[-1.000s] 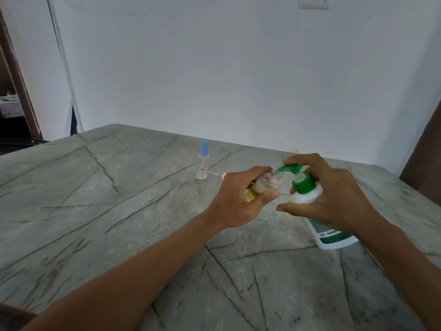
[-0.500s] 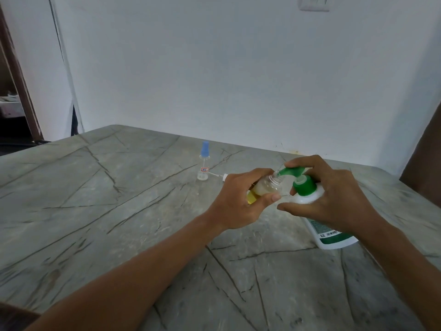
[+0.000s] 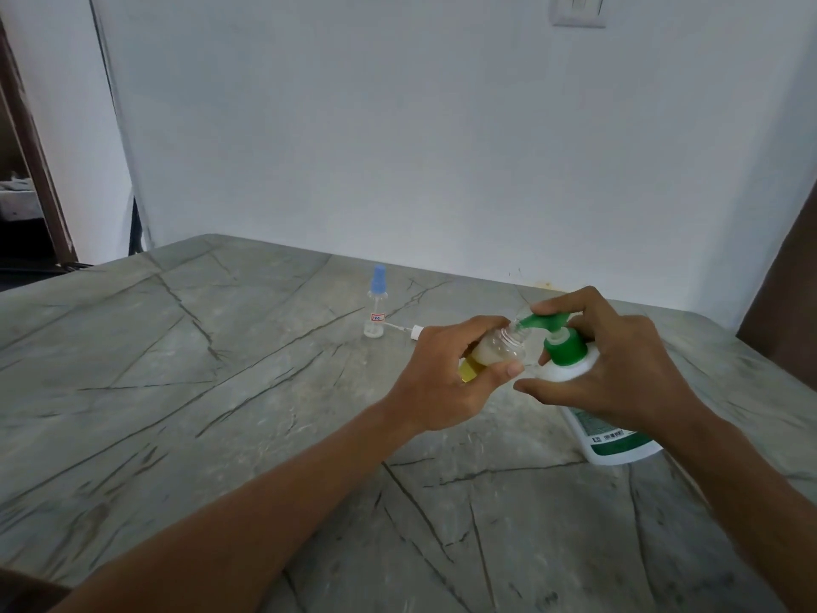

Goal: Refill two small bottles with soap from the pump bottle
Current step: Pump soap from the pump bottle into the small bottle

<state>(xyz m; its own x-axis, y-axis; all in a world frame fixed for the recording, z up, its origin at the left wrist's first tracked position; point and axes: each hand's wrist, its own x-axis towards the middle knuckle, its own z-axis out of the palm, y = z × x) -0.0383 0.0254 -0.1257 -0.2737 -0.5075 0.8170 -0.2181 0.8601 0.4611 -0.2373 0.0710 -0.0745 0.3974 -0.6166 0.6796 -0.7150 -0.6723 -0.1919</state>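
Nearest the camera, two bare forearms reached out over the grey veined table (image 3: 185,391). The left hand (image 3: 446,378) was closed around a small clear bottle (image 3: 499,347), thumb below and fingers above, holding it tipped almost on its side so that its open neck met the green spout; pale liquid lay in its lower part, and something yellow showed at the end buried in the palm (a label or a base, I could not tell which). The right hand (image 3: 619,369) was wrapped loosely over the pump bottle (image 3: 605,431), fingers curled on the green pump head (image 3: 548,323) and thumb set low against the white shoulder, a hold that looked meant to steady the bottle while pressing. The pump bottle leaned rather than stood straight, probably to bring the spout to the neck. Farther back, well apart from the hands, the second small bottle (image 3: 376,309) stood upright with its blue cap on, apparently waiting its turn. Just beside it lay a white cap with a thin tube (image 3: 409,331), likely taken off the bottle being filled.
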